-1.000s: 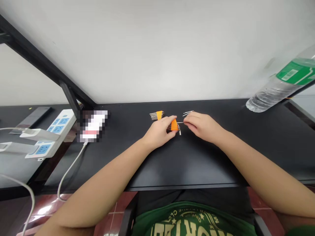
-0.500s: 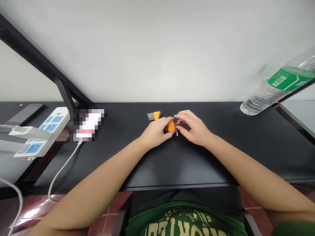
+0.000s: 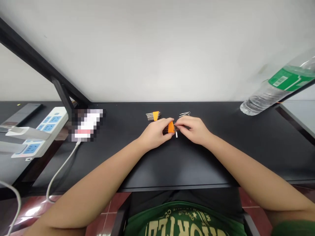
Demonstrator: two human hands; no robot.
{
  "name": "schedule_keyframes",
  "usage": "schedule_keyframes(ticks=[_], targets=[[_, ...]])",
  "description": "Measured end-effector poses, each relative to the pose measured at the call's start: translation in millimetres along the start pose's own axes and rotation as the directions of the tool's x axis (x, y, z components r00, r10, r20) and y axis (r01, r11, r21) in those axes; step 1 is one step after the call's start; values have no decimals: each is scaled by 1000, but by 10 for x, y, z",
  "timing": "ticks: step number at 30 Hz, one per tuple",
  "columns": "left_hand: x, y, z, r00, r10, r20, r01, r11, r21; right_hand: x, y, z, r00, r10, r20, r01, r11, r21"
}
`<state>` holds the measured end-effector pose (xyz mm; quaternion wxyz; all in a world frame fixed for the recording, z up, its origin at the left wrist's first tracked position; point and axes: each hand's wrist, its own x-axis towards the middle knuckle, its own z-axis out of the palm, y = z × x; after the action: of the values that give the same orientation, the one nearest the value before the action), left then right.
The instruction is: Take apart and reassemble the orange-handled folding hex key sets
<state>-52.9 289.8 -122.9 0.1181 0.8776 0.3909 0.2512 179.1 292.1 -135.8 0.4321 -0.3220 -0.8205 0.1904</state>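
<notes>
My left hand (image 3: pixel 155 133) is closed around an orange holder (image 3: pixel 171 127) of hex keys, just above the black desk (image 3: pixel 172 164). My right hand (image 3: pixel 193 129) meets it from the right, its fingertips pinched on a thin metal hex key at the holder's end. A second orange holder (image 3: pixel 154 116) with several keys lies on the desk behind my left hand. A few loose metal hex keys (image 3: pixel 184 114) lie behind my right hand.
A clear water bottle (image 3: pixel 275 88) with a green label stands at the back right. At the left are a white power strip (image 3: pixel 40 132) with blue sockets, a blurred-out object (image 3: pixel 86 125) with a white cable (image 3: pixel 61 170), and a black diagonal frame bar (image 3: pixel 44 70).
My right hand came left from the loose keys to the orange holder in my left hand and now pinches a key at its end. Both hands shifted slightly left in view.
</notes>
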Motion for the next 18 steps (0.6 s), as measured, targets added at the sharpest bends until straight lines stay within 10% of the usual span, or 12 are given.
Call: schedule_keyframes(ticks=[4,8,12,18], targets=[[-2,-10,-8,1000,-2,7,2,1000,-6,3,121,-57,950,312,-19,-306,940,152],[-4,13,-5,1000,16,23,-16,1000,4,10,141,7,854,466,230,-520,779,352],[-7,17,11,1000,29,8,-29,1000,11,30,35,119,861,470,195,-504,734,456],[-16,-31,15,998,21,-62,-19,1000,20,-11,-75,139,945,326,12,-310,885,349]])
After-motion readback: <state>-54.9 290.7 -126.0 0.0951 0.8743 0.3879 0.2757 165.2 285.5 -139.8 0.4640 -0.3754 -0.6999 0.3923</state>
